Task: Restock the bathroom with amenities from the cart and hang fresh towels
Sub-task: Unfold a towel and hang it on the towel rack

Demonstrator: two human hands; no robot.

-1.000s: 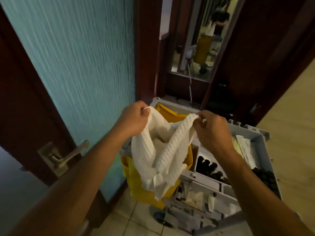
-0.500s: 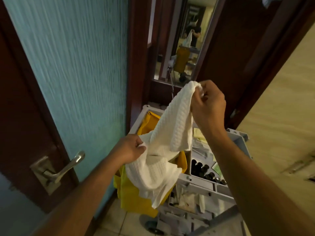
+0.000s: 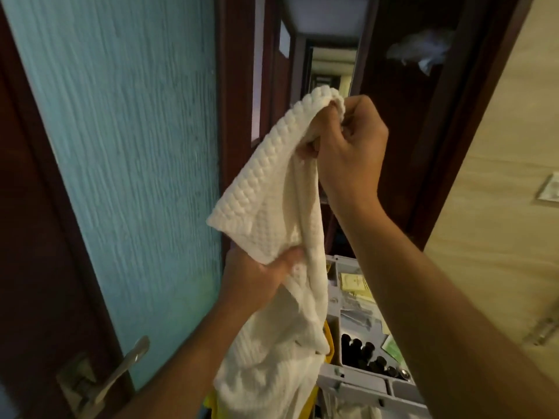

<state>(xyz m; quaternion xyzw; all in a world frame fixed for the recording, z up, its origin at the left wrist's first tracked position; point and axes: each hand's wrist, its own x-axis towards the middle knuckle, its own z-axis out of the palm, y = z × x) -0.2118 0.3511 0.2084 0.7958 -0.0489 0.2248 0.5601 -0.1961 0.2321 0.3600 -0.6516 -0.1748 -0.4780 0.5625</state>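
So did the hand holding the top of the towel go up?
Yes. The right hand gripping the white towel has risen: it was just above the cart earlier and now it is well above it, up by the dark door frame.

I see a white towel [image 3: 272, 225] of thick waffle-weave cloth, matt and nubbly. At the left, the door [image 3: 127, 152] panel is rippled, frosted teal glass in a dark glossy wood frame, with a brushed-metal handle [image 3: 121, 373]. The cart [image 3: 357, 385] at lower right looks like grey matt plastic.
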